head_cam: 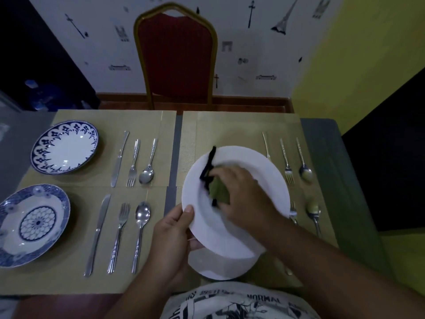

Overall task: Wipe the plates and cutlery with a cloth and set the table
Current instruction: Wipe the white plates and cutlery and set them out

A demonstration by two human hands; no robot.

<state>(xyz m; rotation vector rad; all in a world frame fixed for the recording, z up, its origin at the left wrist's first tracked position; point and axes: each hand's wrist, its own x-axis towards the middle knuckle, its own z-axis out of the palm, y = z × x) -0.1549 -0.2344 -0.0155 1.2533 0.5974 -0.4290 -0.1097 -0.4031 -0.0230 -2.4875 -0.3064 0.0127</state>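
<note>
My left hand grips the left rim of a plain white plate, held tilted above the right placemats. My right hand presses a green cloth with a black edge onto the plate's face. A second white plate lies flat under it near the table's front edge. On the left placemats sit two blue-patterned plates, each with a knife, a fork and a spoon beside it. More cutlery lies to the right of the white plate, partly hidden by it.
Tan placemats cover the grey table. A red chair with a gold frame stands at the far side against the wall. A dark surface is at the right.
</note>
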